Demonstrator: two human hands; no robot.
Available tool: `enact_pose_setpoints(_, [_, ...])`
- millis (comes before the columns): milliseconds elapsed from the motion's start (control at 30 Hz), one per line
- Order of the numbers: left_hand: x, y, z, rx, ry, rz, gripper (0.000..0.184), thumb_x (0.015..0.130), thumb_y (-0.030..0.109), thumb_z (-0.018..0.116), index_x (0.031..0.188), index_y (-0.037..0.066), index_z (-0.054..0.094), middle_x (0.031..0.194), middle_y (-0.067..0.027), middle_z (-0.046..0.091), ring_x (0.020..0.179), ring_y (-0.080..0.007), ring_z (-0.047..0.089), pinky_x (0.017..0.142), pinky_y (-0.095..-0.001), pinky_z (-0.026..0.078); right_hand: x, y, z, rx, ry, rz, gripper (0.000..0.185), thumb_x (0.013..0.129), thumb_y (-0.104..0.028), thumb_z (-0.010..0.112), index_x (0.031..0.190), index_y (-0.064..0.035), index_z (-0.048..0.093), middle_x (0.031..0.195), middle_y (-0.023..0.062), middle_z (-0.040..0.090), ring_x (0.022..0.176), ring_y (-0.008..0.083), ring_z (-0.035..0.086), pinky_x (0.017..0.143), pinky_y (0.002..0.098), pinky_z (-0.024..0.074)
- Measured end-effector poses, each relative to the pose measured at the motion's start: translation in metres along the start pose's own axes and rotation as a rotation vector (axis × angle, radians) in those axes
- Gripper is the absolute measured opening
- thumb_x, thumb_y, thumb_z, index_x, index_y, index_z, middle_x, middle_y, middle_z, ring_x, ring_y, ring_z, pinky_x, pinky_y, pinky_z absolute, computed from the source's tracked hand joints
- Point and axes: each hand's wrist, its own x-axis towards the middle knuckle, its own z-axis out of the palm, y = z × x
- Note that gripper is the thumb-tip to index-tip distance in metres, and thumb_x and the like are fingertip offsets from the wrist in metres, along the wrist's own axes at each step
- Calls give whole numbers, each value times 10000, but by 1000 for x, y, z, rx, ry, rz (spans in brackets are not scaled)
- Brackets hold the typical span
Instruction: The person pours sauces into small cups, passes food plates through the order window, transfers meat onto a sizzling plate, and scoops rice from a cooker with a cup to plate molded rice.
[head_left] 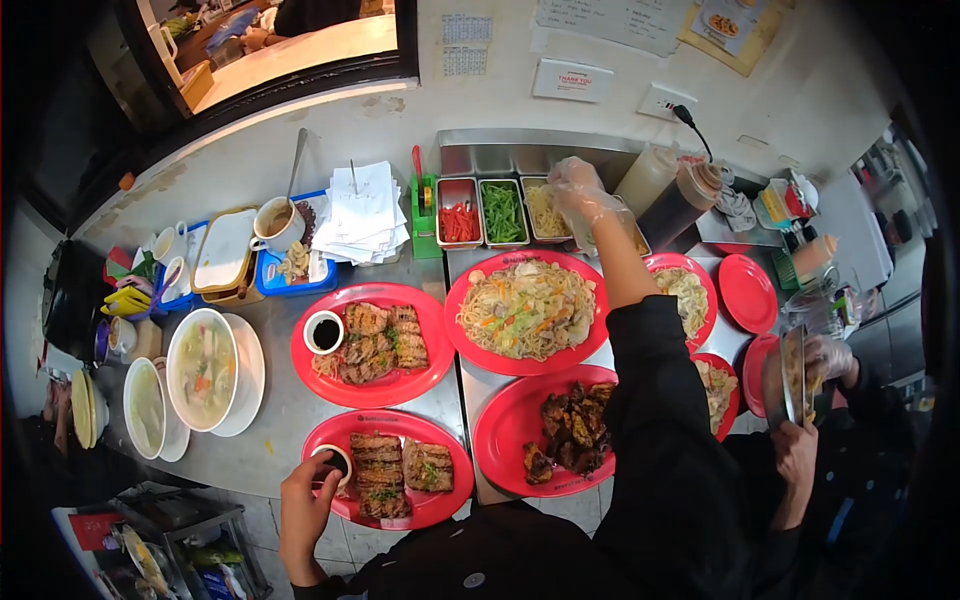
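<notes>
At the lower left, my left hand (306, 508) pinches the rim of a small cup of dark sauce (336, 462) on a red plate (462, 478) of sliced grilled meat (378, 475). My right hand (585, 192), in a clear plastic glove, reaches over the metal topping trays, at the right of the shredded pale topping (545, 212); its fingertips are hidden. Left of it are trays of green strips (501, 211) and red strips (459, 222). Under my right forearm lie a red plate of noodles (525, 310) and one of dark meat pieces (575, 428).
Another person's hands (797, 450), one gloved, hold a metal pan at the right near red plates (748, 293). Sauce bottles (682, 200) stand behind my right forearm. Soup bowls (203, 370) are at the left. Another meat plate (425, 380) sits centrally; paper slips (362, 215) lie behind.
</notes>
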Motion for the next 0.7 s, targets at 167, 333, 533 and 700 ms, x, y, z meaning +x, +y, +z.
enact_pose_setpoints(167, [-2, -1, 0, -27, -34, 53, 282, 773, 51, 618, 1046, 2, 567, 834, -142, 636, 742, -209, 635, 622, -288, 491, -22, -8, -49, 882, -5, 161, 166, 693, -96, 630, 761, 51, 589, 569, 72, 541, 500, 138, 523, 463, 249, 416])
enact_pose_setpoints(333, [-9, -3, -6, -42, -43, 148, 258, 783, 45, 599, 1036, 1, 568, 819, -134, 633, 720, -190, 623, 632, -283, 488, -100, -91, -151, 1175, 45, 246, 109, 662, -47, 623, 722, 39, 593, 624, 74, 566, 550, 134, 541, 512, 251, 439])
enact_pose_setpoints(533, [-17, -16, 0, -66, -97, 235, 275, 793, 52, 591, 1061, 1, 551, 826, -126, 634, 720, -192, 623, 643, -284, 491, -222, -172, -149, 1230, -328, 352, 43, 593, 16, 593, 631, 27, 575, 637, 78, 560, 565, 143, 535, 530, 251, 434])
enact_pose_setpoints(700, [-26, -9, 2, -74, -183, 226, 274, 800, 67, 592, 1064, 6, 554, 812, -125, 632, 725, -190, 627, 614, -291, 495, -301, -195, -73, 685, -676, 337, 95, 689, -70, 627, 755, -5, 607, 735, 91, 606, 631, 152, 562, 531, 260, 435])
